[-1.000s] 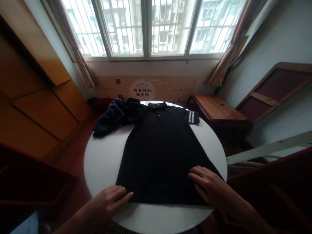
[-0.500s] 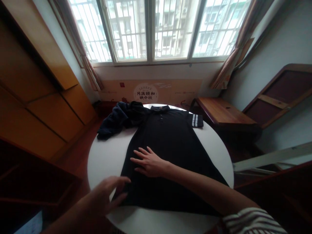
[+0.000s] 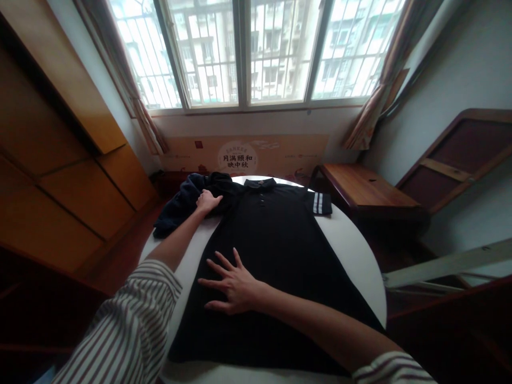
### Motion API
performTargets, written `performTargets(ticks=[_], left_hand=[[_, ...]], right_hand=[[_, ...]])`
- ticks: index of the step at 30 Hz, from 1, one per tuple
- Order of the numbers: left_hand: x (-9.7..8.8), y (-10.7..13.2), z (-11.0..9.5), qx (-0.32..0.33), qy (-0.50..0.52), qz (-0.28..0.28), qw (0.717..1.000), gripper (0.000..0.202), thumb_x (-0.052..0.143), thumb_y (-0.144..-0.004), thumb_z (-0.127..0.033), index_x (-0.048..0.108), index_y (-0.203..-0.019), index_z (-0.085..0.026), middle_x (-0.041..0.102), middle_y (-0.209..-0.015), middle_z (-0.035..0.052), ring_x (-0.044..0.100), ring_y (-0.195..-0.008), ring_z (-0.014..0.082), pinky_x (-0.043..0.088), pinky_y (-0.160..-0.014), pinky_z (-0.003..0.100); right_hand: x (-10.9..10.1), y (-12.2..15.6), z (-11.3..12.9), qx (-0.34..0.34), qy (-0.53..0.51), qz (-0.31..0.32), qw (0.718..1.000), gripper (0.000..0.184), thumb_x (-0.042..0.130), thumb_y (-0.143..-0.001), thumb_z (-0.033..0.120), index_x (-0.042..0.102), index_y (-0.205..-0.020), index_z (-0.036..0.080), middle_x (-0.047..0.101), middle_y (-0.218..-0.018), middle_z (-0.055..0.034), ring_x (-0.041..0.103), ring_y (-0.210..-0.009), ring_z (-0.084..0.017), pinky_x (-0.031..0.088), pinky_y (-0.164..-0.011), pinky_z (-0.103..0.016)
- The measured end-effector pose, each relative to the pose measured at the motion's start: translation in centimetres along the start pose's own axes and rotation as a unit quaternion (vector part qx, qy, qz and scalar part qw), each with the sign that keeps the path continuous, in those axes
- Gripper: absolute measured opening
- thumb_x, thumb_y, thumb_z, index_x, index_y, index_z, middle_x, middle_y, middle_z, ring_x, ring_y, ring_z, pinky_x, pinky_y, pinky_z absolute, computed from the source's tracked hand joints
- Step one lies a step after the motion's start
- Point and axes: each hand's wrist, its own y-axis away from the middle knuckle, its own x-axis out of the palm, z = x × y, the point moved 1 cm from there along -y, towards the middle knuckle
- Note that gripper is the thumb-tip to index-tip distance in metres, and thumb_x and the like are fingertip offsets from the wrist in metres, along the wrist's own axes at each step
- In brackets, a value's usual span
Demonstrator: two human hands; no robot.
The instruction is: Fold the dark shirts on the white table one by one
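Note:
A black short-sleeved polo shirt (image 3: 280, 250) lies spread face up on a round white table (image 3: 356, 261), its collar (image 3: 259, 183) at the far side. My left hand (image 3: 208, 201) reaches across to the bunched dark left sleeve (image 3: 180, 208), its fingers sunk into the folds near the shoulder. My right hand (image 3: 232, 282) rests flat on the shirt's front with fingers spread, holding nothing. The other sleeve, with a white-striped cuff (image 3: 321, 203), lies flat at the far right. My left forearm hides part of the shirt's left side.
A wooden bench (image 3: 368, 189) stands beyond the table on the right, with a leaning framed board (image 3: 464, 154) behind it. Wooden cabinets (image 3: 80, 176) line the left wall. Pale slats (image 3: 448, 269) jut in at the right.
My left hand has moved from the hem up to the bunched sleeve at the far left. My right hand has shifted slightly nearer, its fingers spread wider.

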Motion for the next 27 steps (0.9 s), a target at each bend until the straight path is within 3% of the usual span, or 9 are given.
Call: performTargets(ticks=[4, 9, 14, 17, 20, 24, 27], left_hand=[[-0.4, -2.0, 0.3, 0.071, -0.005, -0.078, 0.994, 0.045, 0.061, -0.088, -0.030, 0.057, -0.127, -0.008, 0.063, -0.126, 0.0231, 0.061, -0.119, 0.0333, 0.047, -0.097, 0.038], [-2.2, -5.8, 0.5, 0.140, 0.028, -0.132, 0.981, 0.037, 0.054, -0.091, -0.023, 0.062, -0.124, -0.011, 0.062, -0.129, 0.0179, 0.056, -0.123, 0.0266, 0.041, -0.106, 0.034], [-2.4, -8.5, 0.3, 0.080, 0.079, -0.096, 0.989, 0.038, 0.061, -0.083, -0.025, 0.066, -0.118, -0.014, 0.067, -0.123, 0.0151, 0.058, -0.121, 0.0272, 0.041, -0.106, 0.034], [-1.7, -8.4, 0.7, 0.053, 0.099, -0.063, 0.992, 0.033, 0.065, -0.077, -0.023, 0.070, -0.108, -0.013, 0.071, -0.114, 0.0149, 0.061, -0.116, 0.0298, 0.045, -0.101, 0.035], [-1.2, -7.9, 1.7, 0.036, 0.121, -0.024, 0.992, 0.025, 0.068, -0.071, -0.023, 0.071, -0.093, -0.011, 0.074, -0.095, 0.0152, 0.068, -0.100, 0.0327, 0.052, -0.088, 0.036], [-1.8, -7.6, 2.2, 0.032, 0.172, 0.011, 0.984, 0.028, 0.073, -0.068, -0.025, 0.070, -0.092, -0.010, 0.073, -0.081, 0.0113, 0.070, -0.077, 0.0265, 0.056, -0.071, 0.033], [-2.6, -7.9, 1.8, 0.046, 0.204, 0.007, 0.978, 0.029, 0.069, -0.074, -0.025, 0.069, -0.099, -0.011, 0.073, -0.083, 0.0081, 0.070, -0.075, 0.0197, 0.056, -0.070, 0.027]], right_hand=[[0.3, 0.0, 0.0, -0.003, -0.007, -0.004, 1.000, 0.067, 0.039, -0.095, 0.068, 0.037, -0.152, 0.033, 0.015, -0.165, -0.0106, 0.005, -0.152, -0.034, -0.005, -0.113, -0.069], [0.7, 0.1, -0.1, -0.011, -0.014, -0.009, 1.000, 0.068, 0.040, -0.094, 0.068, 0.036, -0.152, 0.033, 0.014, -0.165, -0.0105, 0.008, -0.152, -0.033, -0.001, -0.115, -0.067], [0.7, 0.1, -0.1, -0.017, -0.024, -0.009, 1.000, 0.069, 0.040, -0.094, 0.069, 0.036, -0.153, 0.033, 0.017, -0.165, -0.0092, 0.006, -0.152, -0.033, -0.001, -0.115, -0.067], [0.7, 0.2, 0.2, -0.019, -0.026, -0.009, 0.999, 0.069, 0.041, -0.094, 0.067, 0.035, -0.153, 0.031, 0.016, -0.165, -0.0111, 0.007, -0.152, -0.034, -0.002, -0.115, -0.068], [0.7, 0.5, 0.9, -0.015, -0.030, -0.002, 0.999, 0.070, 0.043, -0.093, 0.067, 0.035, -0.154, 0.032, 0.011, -0.166, -0.0107, 0.004, -0.151, -0.037, -0.001, -0.114, -0.069], [0.8, 1.5, 2.8, -0.040, -0.047, 0.015, 0.998, 0.073, 0.051, -0.090, 0.067, 0.033, -0.154, 0.037, 0.007, -0.166, -0.0082, -0.001, -0.150, -0.041, -0.001, -0.112, -0.073], [1.3, 2.3, 4.5, -0.081, -0.072, 0.033, 0.994, 0.075, 0.052, -0.089, 0.068, 0.029, -0.154, 0.039, 0.003, -0.166, -0.0076, -0.003, -0.149, -0.042, -0.002, -0.110, -0.075]])
